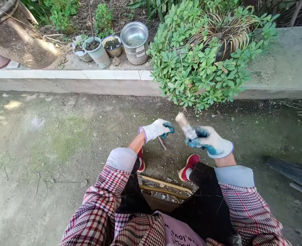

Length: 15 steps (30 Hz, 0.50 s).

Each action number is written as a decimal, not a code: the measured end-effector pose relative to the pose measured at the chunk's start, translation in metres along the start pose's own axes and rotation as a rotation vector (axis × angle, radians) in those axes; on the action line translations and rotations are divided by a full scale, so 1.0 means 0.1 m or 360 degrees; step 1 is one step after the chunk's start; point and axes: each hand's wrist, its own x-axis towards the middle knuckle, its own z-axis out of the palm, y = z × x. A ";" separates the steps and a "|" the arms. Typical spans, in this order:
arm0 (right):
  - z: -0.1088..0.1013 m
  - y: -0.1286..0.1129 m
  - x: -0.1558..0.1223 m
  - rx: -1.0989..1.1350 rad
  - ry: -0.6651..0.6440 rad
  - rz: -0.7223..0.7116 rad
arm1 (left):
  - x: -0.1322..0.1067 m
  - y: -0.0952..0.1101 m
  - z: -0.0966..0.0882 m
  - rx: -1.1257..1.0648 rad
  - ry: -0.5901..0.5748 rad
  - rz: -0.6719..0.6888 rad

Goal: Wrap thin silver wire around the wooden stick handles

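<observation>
My right hand (209, 141), in a white glove with a teal coated palm, grips a short, pale wooden rod (182, 120). Its lower part is wrapped in something shiny, and its other end is hidden in the fingers. My left hand (159, 129), gloved alike, is curled with the teal fingertips bent inward. Just below it a thin brown stick (162, 143) slants downward; whether it touches the glove or lies on the ground I cannot tell. Anything inside the left fingers is hidden.
A leafy green plant (189, 68) overhangs the raised ledge (102, 74) ahead. A metal pot (134, 42) and several planters stand on the ledge. My red shoes (190, 165) flank a gold-coloured metal frame (163, 189). A dark object (291, 171) lies to the right.
</observation>
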 end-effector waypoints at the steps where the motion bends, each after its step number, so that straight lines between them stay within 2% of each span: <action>1: -0.04 0.03 0.02 0.0056 0.0216 -0.0007 | 0.01 -0.02 0.03 -0.0002 -0.0039 0.0000; 2: -0.08 0.07 0.06 0.0070 0.0413 -0.0016 | 0.01 -0.03 0.05 -0.0006 -0.0080 0.0004; 4: -0.12 0.15 0.17 -0.0125 0.0706 -0.0016 | 0.01 -0.05 0.10 -0.0023 -0.0174 0.0025; 6: -0.14 0.23 0.30 -0.0517 0.0837 0.0010 | -0.01 -0.05 0.13 -0.0037 -0.0285 0.0062; 7: -0.13 0.25 0.36 -0.0688 0.0835 0.0025 | -0.02 -0.04 0.13 -0.0034 -0.0336 0.0082; 8: -0.12 0.28 0.41 -0.0831 0.0789 0.0045 | -0.02 -0.05 0.12 -0.0024 -0.0363 0.0096; 10: -0.09 0.32 0.47 -0.1027 0.0563 0.0115 | -0.02 -0.07 0.07 0.0005 -0.0329 0.0093; 13: -0.01 0.36 0.48 -0.1240 0.0081 0.0257 | -0.02 -0.14 -0.02 0.0026 -0.0207 0.0047; 15: 0.04 0.37 0.44 -0.1234 -0.0229 0.0310 | -0.03 -0.19 -0.07 0.0018 -0.0204 0.0033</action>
